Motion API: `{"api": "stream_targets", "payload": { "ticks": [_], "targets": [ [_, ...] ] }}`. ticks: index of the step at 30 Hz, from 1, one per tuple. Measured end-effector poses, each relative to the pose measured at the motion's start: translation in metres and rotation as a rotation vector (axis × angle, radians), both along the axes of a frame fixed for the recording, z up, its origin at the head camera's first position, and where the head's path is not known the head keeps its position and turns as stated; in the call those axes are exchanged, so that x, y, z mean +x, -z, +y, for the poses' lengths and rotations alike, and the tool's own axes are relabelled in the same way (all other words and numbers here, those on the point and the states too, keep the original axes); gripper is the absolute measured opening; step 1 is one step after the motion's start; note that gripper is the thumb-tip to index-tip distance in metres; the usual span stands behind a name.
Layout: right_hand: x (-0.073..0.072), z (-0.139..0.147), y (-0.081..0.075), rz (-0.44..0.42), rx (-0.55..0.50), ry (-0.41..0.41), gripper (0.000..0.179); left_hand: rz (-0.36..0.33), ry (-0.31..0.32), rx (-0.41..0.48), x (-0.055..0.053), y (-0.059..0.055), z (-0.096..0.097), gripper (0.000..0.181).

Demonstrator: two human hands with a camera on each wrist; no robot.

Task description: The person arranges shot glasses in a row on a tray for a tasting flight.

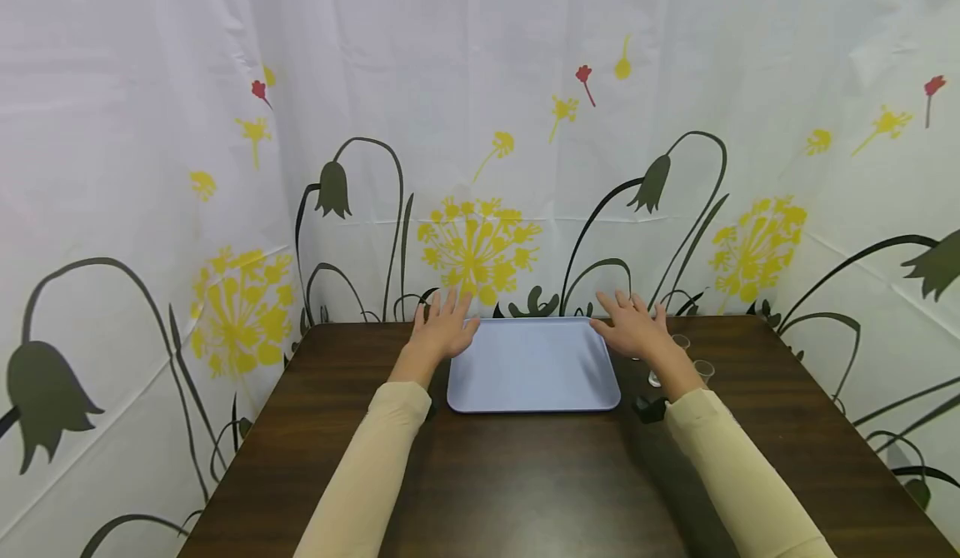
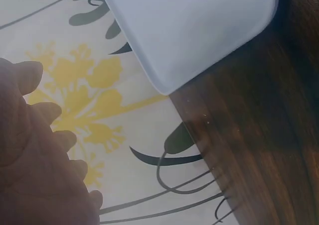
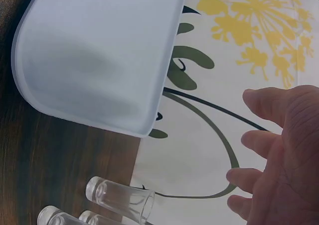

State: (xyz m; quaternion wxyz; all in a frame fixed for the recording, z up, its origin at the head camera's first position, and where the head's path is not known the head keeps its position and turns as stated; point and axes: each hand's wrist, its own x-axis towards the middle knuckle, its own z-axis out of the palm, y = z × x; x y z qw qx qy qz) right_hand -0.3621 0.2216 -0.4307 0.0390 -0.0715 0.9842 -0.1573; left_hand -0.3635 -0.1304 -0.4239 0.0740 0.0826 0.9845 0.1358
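Note:
A pale blue-lavender rectangular tray [image 1: 534, 366] lies at the far side of the brown wooden table. My left hand [image 1: 441, 326] is spread above the tray's far left corner, holding nothing; its palm and fingertips show at the edge of the left wrist view. Over the far right corner is my right hand [image 1: 636, 330], fingers also spread and nothing in its grasp. Several small clear glasses [image 3: 122, 199] stand just right of the tray, and my right hand and forearm partly cover them in the head view.
The dark wooden table [image 1: 525, 475] stretches toward me in front of the tray. Right behind its far edge hangs a white curtain [image 1: 480, 108] printed with yellow, red and green flowers.

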Motion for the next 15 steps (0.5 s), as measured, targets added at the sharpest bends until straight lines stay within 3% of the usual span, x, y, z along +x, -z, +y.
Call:
{"api": "stream_targets", "payload": {
  "ticks": [7,15],
  "targets": [
    [0.003,0.000,0.001,0.016,-0.009,0.009,0.073,0.015,-0.006,0.010,0.004,-0.003,0.002,0.069],
    [0.013,0.004,0.004,0.115,-0.070,-0.021,0.070,0.156,0.031,0.065,0.025,-0.006,0.014,0.067]
  ]
}}
